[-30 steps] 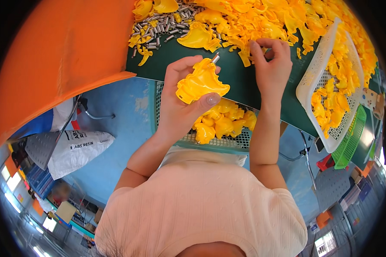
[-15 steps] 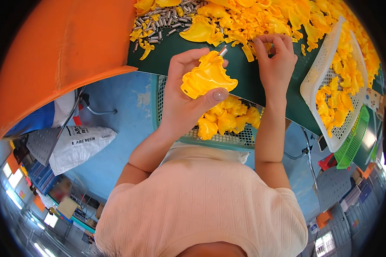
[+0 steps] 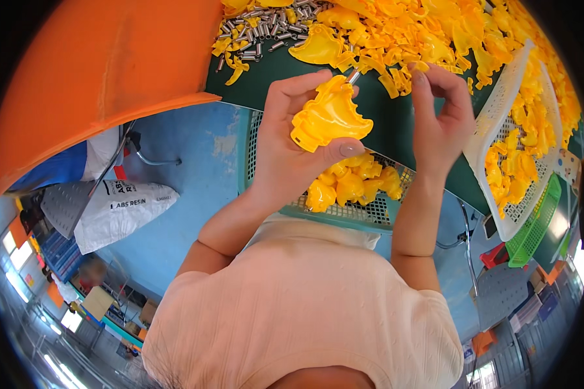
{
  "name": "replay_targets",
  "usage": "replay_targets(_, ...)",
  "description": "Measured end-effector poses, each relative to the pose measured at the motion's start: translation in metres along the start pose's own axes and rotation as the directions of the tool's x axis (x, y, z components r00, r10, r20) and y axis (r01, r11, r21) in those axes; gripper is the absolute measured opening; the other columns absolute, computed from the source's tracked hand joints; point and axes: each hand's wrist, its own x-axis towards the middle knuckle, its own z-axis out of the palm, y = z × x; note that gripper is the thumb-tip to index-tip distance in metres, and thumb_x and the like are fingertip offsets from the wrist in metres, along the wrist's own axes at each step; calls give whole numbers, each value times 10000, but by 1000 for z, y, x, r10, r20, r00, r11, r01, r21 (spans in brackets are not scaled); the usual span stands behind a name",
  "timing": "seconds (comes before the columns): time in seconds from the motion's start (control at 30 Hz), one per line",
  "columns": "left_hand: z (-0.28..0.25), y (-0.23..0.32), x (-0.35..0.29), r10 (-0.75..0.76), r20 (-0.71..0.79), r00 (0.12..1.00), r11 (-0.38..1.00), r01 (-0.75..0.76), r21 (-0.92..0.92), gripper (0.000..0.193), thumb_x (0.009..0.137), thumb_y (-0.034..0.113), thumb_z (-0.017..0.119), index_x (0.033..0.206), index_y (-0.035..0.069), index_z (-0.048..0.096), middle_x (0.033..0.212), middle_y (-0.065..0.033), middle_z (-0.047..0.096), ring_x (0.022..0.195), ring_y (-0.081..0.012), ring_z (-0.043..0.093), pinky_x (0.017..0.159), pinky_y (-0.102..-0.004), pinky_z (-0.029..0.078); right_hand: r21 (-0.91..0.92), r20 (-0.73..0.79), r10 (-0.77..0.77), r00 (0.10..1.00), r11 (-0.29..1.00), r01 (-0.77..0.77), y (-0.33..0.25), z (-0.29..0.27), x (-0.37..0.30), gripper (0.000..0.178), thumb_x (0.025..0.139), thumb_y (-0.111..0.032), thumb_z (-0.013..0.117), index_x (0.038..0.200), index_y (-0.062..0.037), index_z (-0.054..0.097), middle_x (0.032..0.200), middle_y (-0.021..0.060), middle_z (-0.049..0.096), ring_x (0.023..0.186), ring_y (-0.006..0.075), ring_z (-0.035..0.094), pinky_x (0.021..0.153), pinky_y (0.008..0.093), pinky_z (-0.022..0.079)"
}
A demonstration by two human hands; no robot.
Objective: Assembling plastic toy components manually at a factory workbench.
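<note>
My left hand [image 3: 280, 146] is closed round a glossy yellow plastic shell [image 3: 332, 115], its hollow side facing up and the thumb on its near edge. A short silver metal cylinder [image 3: 353, 76] sticks out at the shell's far right corner. To the right, my right hand [image 3: 444, 123] pinches a small yellow plastic piece [image 3: 420, 66] between thumb and forefinger, just above the green tabletop [image 3: 386, 126]. Beyond both hands spreads a heap of small yellow plastic pieces [image 3: 409, 39]. Left of that heap lie loose silver metal cylinders [image 3: 272, 27] and a larger yellow shell [image 3: 318, 45].
Below my hands, a green mesh basket [image 3: 250, 152] holds yellow assembled-looking parts [image 3: 347, 185]. A white perforated tray [image 3: 477, 152] of yellow pieces leans at the right, beside a green basket [image 3: 532, 230]. An orange panel [image 3: 104, 65] borders the left; a white sack [image 3: 126, 211] lies below.
My right hand has drawn back from the heap toward me with a small yellow piece in its pinch. My left hand still holds the shell. The view has shifted slightly.
</note>
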Motion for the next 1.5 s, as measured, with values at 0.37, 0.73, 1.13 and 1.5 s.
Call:
replay_targets(0.37, -1, -1, -4, 244, 106, 964, 934, -263, 241, 772, 619, 303, 776, 1182, 9, 337, 1093, -158, 484, 975, -241, 566, 849, -317, 467, 238, 345, -12, 939, 968, -75, -61, -13, -26, 143, 737, 99, 586, 855, 31, 546, 863, 86, 542, 741, 121, 479, 654, 205, 382)
replay_targets(0.73, 3, -1, -5, 284, 105, 953, 916, -302, 263, 668, 659, 207, 776, 1143, 11, 359, 1078, -116, 496, 967, -214, 553, 841, -320, 466, 296, 236, 68, 969, 945, -138, -56, -13, -36, 154, 726, 84, 620, 848, -7, 591, 827, 84, 562, 678, 114, 520, 568, 185, 420)
replay_targets(1.13, 3, -7, 0, 238, 161, 958, 865, -284, 414, 779, 598, 314, 803, 1159, 1, 362, 1149, -137, 496, 986, -214, 557, 858, -312, 464, 348, 293, 84, 952, 918, -188, -43, -15, -37, 133, 724, 100, 626, 836, 41, 586, 840, 98, 561, 736, 121, 518, 605, 187, 412)
replay_targets(1.5, 14, -7, 1, 78, 102, 992, 977, -97, 192, 677, 653, 157, 768, 1180, -30, 385, 1091, -141, 529, 993, -199, 553, 862, -300, 455, 361, 295, 138, 945, 900, -244, -36, -22, -42, 165, 675, 98, 638, 814, 11, 625, 767, 79, 589, 705, 157, 550, 633, 225, 445)
